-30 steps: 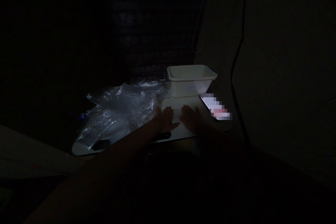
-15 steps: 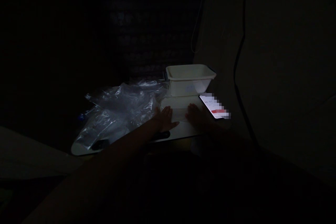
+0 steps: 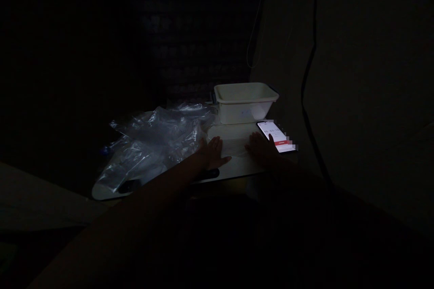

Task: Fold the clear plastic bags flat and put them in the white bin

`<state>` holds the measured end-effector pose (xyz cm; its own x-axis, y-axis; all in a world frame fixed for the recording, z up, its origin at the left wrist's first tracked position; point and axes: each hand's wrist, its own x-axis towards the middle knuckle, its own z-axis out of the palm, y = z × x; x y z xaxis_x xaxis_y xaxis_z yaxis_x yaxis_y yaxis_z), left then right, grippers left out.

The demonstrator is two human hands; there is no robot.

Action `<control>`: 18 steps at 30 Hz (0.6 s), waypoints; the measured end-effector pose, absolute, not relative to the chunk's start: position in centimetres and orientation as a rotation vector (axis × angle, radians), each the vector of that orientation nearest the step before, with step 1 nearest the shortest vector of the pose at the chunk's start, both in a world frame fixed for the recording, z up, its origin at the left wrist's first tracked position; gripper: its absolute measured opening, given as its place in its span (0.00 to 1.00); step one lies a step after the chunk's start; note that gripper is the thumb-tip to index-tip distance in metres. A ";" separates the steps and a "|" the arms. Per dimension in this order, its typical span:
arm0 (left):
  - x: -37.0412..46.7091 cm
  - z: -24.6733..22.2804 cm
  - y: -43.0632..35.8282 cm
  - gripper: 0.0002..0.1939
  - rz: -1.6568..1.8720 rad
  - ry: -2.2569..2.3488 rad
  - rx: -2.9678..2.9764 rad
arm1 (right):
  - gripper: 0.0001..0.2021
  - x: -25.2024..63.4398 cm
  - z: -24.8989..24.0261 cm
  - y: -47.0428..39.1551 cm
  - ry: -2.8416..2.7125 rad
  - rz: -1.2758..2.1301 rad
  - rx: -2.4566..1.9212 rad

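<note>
In the dim head view, my left hand (image 3: 213, 152) lies flat on a pale table (image 3: 233, 165), fingers stretched and thumb out to the right. Just left of it is a heap of crumpled clear plastic bags (image 3: 159, 135). My right hand (image 3: 261, 146) is open beside a lit phone (image 3: 281, 134), with one finger raised in front of the phone's left edge. The screen shows timer digits and a red button. Whether that finger touches the phone I cannot tell.
A white plastic tub (image 3: 247, 106) stands at the back of the table. Dark oval slots (image 3: 212, 173) run along the table's near edge. A dark cable (image 3: 307, 76) hangs down the wall at right. The surroundings are mostly too dark to make out.
My right hand has shifted a little to the right, towards the phone, and one finger now overlaps its edge. The left hand and the plastic have stayed in place.
</note>
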<state>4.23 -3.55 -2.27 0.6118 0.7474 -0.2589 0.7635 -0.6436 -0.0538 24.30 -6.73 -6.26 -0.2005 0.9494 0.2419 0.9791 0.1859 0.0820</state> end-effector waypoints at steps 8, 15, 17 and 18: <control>4.1 -2.3 -3.6 0.34 -0.311 1.292 2.796 | 0.15 22.1 -3.9 -5.5 -2.274 -0.391 -1.965; 4.0 -1.6 -3.5 0.28 -0.226 1.255 2.792 | 0.13 19.2 -3.1 -3.7 -2.334 -0.325 -2.004; 4.0 -1.4 -3.5 0.28 -0.208 1.245 2.800 | 0.13 19.1 -3.1 -3.4 -2.323 -0.313 -2.020; 4.0 -1.4 -3.5 0.28 -0.195 1.241 2.807 | 0.13 19.1 -3.0 -3.2 -2.314 -0.315 -2.040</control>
<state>4.01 -3.51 -1.37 0.6665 0.7317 -0.1427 0.7402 -0.6723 0.0095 19.09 -3.21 -3.03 -0.1339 0.9773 0.1643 0.9857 0.1142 0.1242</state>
